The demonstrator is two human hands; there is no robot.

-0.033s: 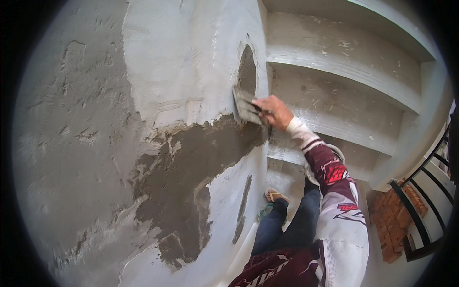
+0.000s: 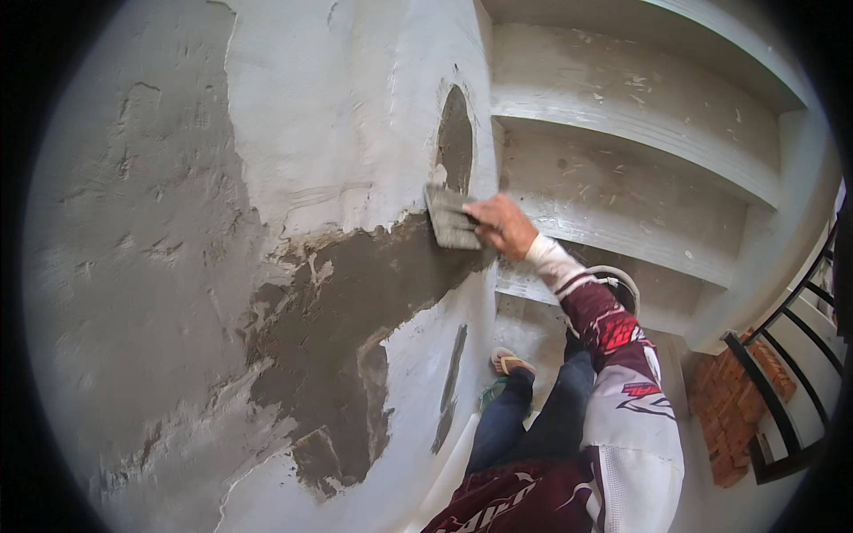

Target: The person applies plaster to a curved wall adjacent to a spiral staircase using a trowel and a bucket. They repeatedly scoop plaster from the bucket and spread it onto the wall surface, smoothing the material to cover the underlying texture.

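Note:
My right hand (image 2: 500,226) grips a grey rectangular plastering float (image 2: 447,218) and presses it flat against the wall (image 2: 346,115) near its outer corner. The float sits at the upper right end of a broad patch of dark wet mortar (image 2: 355,302) that runs down and to the left. Above the float there is a small dark oval mortar patch (image 2: 455,142). A white, red and maroon sleeve covers my right arm. My left hand is out of sight.
Bare concrete stair steps (image 2: 622,178) rise to the right of the wall corner. Below are my legs in jeans and a sandalled foot (image 2: 511,362). A round white-rimmed object (image 2: 622,282) shows behind my forearm. Stacked red bricks (image 2: 737,400) and a black metal railing (image 2: 782,355) stand far right.

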